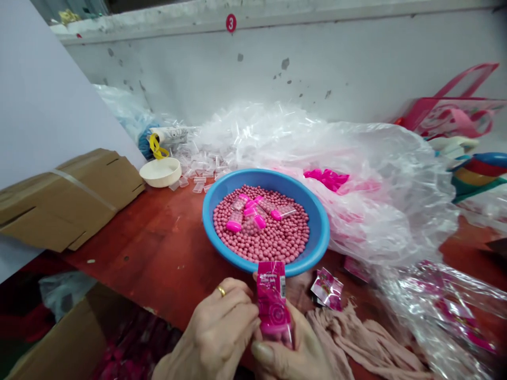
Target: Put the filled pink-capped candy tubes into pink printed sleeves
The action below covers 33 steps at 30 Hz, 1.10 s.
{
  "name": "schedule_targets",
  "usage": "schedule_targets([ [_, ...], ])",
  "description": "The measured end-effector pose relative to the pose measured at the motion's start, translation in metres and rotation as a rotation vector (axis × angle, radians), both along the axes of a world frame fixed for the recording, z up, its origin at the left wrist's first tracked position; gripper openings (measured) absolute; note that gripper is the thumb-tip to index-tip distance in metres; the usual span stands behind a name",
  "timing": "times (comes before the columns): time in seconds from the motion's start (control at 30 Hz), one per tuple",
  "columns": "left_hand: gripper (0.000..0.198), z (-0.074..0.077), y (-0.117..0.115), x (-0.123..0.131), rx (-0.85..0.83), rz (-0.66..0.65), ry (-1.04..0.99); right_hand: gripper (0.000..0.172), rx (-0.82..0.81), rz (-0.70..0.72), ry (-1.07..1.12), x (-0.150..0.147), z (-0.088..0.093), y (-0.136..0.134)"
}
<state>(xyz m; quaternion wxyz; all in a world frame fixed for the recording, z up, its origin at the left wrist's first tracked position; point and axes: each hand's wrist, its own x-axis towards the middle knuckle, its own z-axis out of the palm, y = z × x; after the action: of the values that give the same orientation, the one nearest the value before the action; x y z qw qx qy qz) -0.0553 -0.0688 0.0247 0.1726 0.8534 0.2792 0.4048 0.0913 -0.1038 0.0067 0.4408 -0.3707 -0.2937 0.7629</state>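
Centrally in the head view, the right hand (299,351) holds one pack (273,303) in its fingers, before one basin (317,224); the left hand (222,327) bunches its fingers against the pack, grip unclear. At least five tubes (255,220) lie inside.

A magenta packet (271,298), printed with pale lettering, is held nearly upright in the right fingers (264,352).

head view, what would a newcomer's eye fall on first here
Probably the blue basin in the middle, full of pink beads with pink-capped clear containers lying on them. Just in front of it, the right hand holds a magenta packet, the left hand beside it. Behind and to the right spreads crumpled clear plastic.
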Motion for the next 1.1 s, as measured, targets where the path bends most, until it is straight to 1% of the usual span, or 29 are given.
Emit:
schedule_targets([
  [0.07,0.02,0.005,0.004,-0.002,-0.061,-0.028,0.03,0.045,0.007,0.019,0.013,0.0,-0.003,0.003],
  [0.17,0.02,0.007,0.011,-0.004,-0.128,-0.054,0.034,0.051,-0.001,0.078,0.048,0.002,-0.009,0.007],
  [0.27,0.021,0.006,0.018,-0.005,-0.15,-0.052,0.035,0.058,-0.101,0.095,0.08,0.005,-0.012,0.011],
  [0.37,0.021,0.004,0.023,-0.007,-0.159,-0.07,0.027,0.072,-0.225,0.028,0.054,0.008,-0.01,0.014],
  [0.43,0.02,0.003,0.025,-0.006,-0.166,-0.083,0.011,0.078,-0.28,-0.018,-0.008,0.007,-0.007,0.016],
  [0.5,0.019,0.002,0.027,-0.004,-0.145,-0.069,-0.015,0.074,-0.325,-0.074,-0.069,0.004,-0.002,0.018],
  [0.63,0.019,0.004,0.03,0.003,-0.063,-0.001,-0.023,0.063,-0.378,-0.276,-0.092,-0.002,0.011,0.026],
  [0.7,0.021,0.004,0.032,0.007,-0.05,0.013,-0.021,0.062,-0.409,-0.314,-0.082,-0.002,0.014,0.03],
  [0.77,0.023,0.004,0.033,0.009,-0.037,0.028,-0.023,0.063,-0.433,-0.285,-0.075,0.001,0.011,0.034],
  [0.87,0.024,0.004,0.035,0.011,-0.048,0.04,0.03,0.068,-0.46,-0.216,-0.057,0.006,-0.004,0.036],
  [0.93,0.025,0.005,0.036,0.01,-0.067,0.031,0.045,0.071,-0.478,-0.207,-0.043,0.008,-0.013,0.036],
  [1.0,0.026,0.005,0.036,0.01,-0.085,0.039,0.044,0.072,-0.485,-0.209,-0.034,0.009,-0.019,0.034],
  [1.07,0.024,0.004,0.036,0.009,-0.062,0.056,0.026,0.07,-0.438,-0.198,-0.023,0.007,-0.021,0.03],
  [1.1,0.023,0.003,0.036,0.009,-0.058,0.064,0.037,0.068,-0.375,-0.182,-0.02,0.006,-0.021,0.028],
])
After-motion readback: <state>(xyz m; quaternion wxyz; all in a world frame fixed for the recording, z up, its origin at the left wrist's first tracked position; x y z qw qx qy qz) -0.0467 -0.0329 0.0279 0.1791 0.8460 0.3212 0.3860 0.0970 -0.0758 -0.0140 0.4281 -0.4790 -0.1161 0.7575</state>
